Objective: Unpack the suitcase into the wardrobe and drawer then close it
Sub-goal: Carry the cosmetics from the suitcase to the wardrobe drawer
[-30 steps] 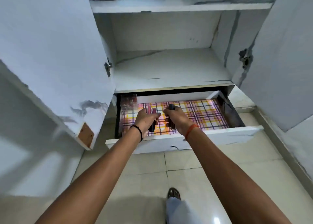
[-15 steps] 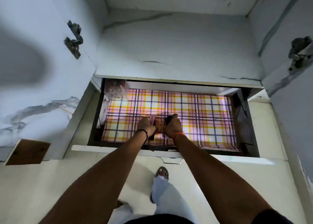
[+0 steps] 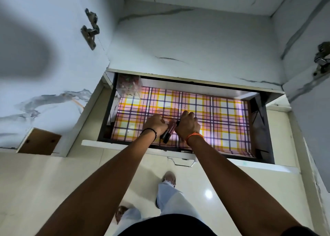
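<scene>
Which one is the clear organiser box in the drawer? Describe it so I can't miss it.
Start at the open drawer with its plaid liner. Go to its back left corner: the clear box stands there, transparent, away from both hands.

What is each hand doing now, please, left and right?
Left hand: fingers curled round dark tubes, over the drawer.
Right hand: fingers curled round a dark tube, mostly hidden.
</scene>
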